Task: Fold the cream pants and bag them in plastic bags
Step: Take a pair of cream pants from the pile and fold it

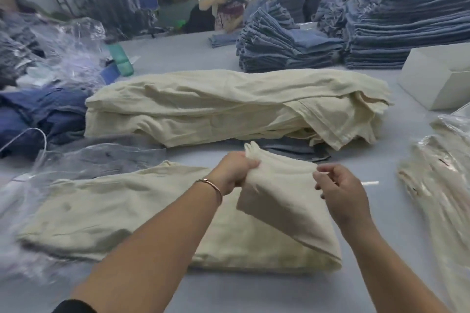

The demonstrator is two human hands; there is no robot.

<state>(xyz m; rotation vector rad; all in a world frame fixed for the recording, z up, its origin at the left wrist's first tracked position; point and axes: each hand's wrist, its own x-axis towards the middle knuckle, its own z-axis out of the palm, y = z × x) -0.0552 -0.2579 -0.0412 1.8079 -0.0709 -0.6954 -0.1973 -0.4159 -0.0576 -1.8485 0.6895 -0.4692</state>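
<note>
Folding step: left hand [235, 173] and right hand [339, 192] both pinch the cream cotton pants' [114, 213] raised end near the table's [254, 292] front edge; next, lay it flat leftward.

Even, diffuse daylight fills the scene, brightest at the windows along the top edge, where detail washes out. Shadows are soft and short, lying under the forearms and in the folds of the cream pants [157, 213]. Specular glare flecks the plastic bags [73, 40] at left. Motion blur smears the bagged pants [440, 185] at right and the lower-left corner. Wide-angle distortion bends the edges; the background is soft.
</note>
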